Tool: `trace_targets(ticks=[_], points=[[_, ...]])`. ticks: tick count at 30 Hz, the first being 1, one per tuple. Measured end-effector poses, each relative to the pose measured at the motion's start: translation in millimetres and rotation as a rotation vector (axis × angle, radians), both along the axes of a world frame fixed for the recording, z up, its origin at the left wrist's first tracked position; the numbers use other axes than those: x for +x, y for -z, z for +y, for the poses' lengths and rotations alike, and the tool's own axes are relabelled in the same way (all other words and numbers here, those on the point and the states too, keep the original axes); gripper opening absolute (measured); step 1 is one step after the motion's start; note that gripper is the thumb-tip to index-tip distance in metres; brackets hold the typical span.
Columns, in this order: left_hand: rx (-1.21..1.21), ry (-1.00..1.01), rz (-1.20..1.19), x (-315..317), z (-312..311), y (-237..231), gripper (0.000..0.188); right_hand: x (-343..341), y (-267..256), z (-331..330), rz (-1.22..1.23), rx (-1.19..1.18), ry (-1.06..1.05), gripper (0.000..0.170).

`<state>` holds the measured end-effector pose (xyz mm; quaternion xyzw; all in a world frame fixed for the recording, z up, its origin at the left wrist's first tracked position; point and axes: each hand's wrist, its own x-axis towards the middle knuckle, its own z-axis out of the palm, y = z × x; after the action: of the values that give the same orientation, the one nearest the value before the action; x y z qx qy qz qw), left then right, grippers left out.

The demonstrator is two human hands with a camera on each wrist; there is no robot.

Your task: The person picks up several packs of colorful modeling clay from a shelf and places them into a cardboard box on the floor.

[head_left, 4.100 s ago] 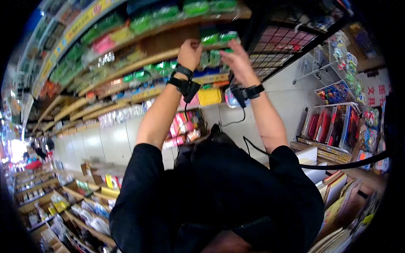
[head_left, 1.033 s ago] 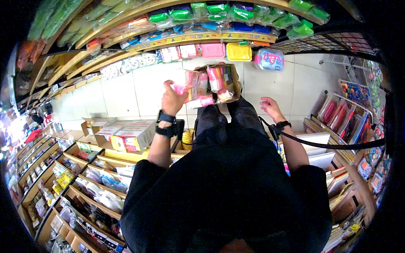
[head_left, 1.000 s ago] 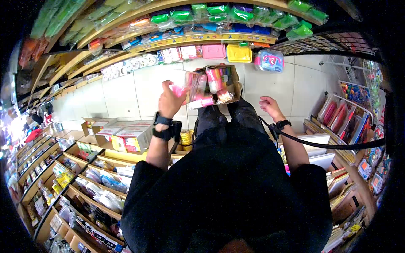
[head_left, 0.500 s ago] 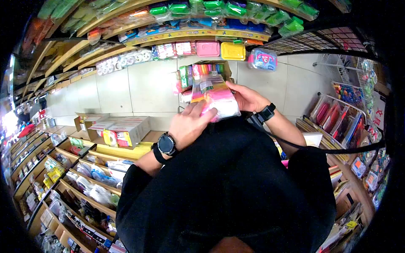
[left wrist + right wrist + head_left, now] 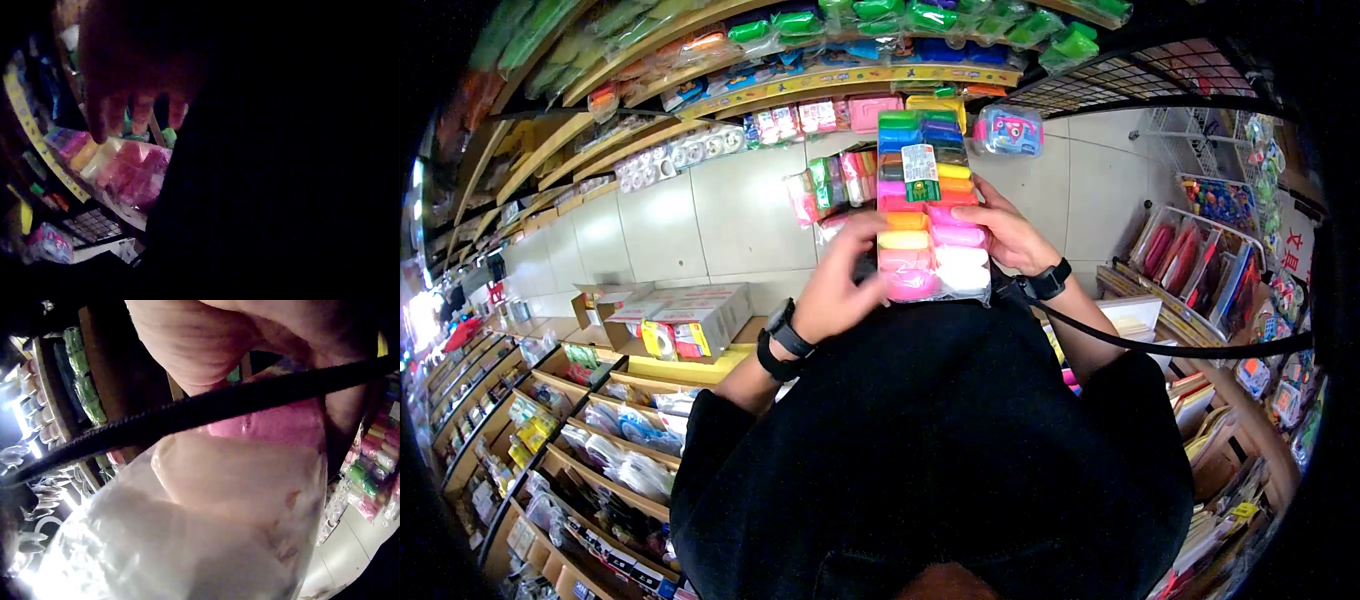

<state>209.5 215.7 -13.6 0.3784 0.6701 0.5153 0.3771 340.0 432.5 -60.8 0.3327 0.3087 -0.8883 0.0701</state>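
A long clear plastic pack of modelling clay (image 5: pixel 920 222), with two columns of bright coloured blocks and a white-and-green label, is held upright before the chest. My right hand (image 5: pixel 1015 240) grips its right edge, thumb on the front and fingers behind. At the left edge is my left hand (image 5: pixel 838 285), its loosely extended fingers and thumb right beside the lower blocks. In the left wrist view, dim fingers (image 5: pixel 142 109) hang over the clay pack (image 5: pixel 128 169). In the right wrist view, the right hand (image 5: pixel 206 337) is at pink clay, with pale blocks (image 5: pixel 231 475) nearest the camera.
Smaller coloured packs (image 5: pixel 828 185) lie on the floor behind the held pack. Shelves of bagged goods (image 5: pixel 840 75) curve across the far side. Cardboard boxes (image 5: pixel 700 310) stand left, a blue-and-pink case (image 5: pixel 1008 132) far right. A black cable (image 5: pixel 1140 347) runs from the right wrist.
The hands went from the shelf to the floor packs. The left hand lifted the clay pack, the right hand took hold of it, and it now stands upright with the left fingers loosened at its side.
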Motion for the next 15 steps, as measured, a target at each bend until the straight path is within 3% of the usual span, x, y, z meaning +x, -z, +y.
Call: trace_targets(ticks=[1,2,4,5,7,8,10,11,12,14,15], points=[[-0.112,-0.121,-0.138,-6.0,2.3,2.8,0.048,-0.3,-0.6,1.6,0.006,0.039,0.018,0.079],[-0.197,-0.211,-0.119,-11.1,6.1,9.8,0.052,-1.4,-3.7,3.6,0.009,0.044,0.023,0.079],[-0.179,-0.218,-0.015,-18.0,17.9,17.2,0.057,-9.0,-18.2,7.1,-0.131,0.277,-0.076,0.084],[-0.175,-0.214,-0.014,-20.6,27.4,20.9,0.057,-15.1,-25.1,5.9,-0.13,0.28,-0.072,0.084],[-0.192,-0.202,-0.175,-21.7,50.3,25.9,0.068,-30.8,-35.4,-0.7,-0.001,0.662,-0.106,0.092],[-0.19,-0.204,-0.171,-21.9,58.7,24.5,0.068,-35.0,-32.9,-4.0,0.003,0.664,-0.107,0.092],[-0.36,-0.181,-0.557,-25.2,79.5,14.8,0.07,-46.4,-33.1,-11.2,-0.046,1.174,-0.335,0.096],[-0.216,-0.162,-0.671,-23.9,80.5,55.6,0.065,-49.8,-44.6,-16.6,-0.001,1.136,-0.36,0.096],[-0.218,-0.157,-0.669,-20.7,82.3,57.6,0.065,-53.4,-53.4,-22.5,-0.09,1.229,-0.482,0.094],[-0.101,-0.356,-0.926,-14.5,81.9,62.0,0.049,-54.4,-53.3,-33.4,-0.091,1.325,-0.57,0.091],[-0.032,-0.369,-1.008,-13.8,78.3,79.1,0.033,-51.6,-47.7,-35.0,-0.096,1.321,-0.568,0.091]])
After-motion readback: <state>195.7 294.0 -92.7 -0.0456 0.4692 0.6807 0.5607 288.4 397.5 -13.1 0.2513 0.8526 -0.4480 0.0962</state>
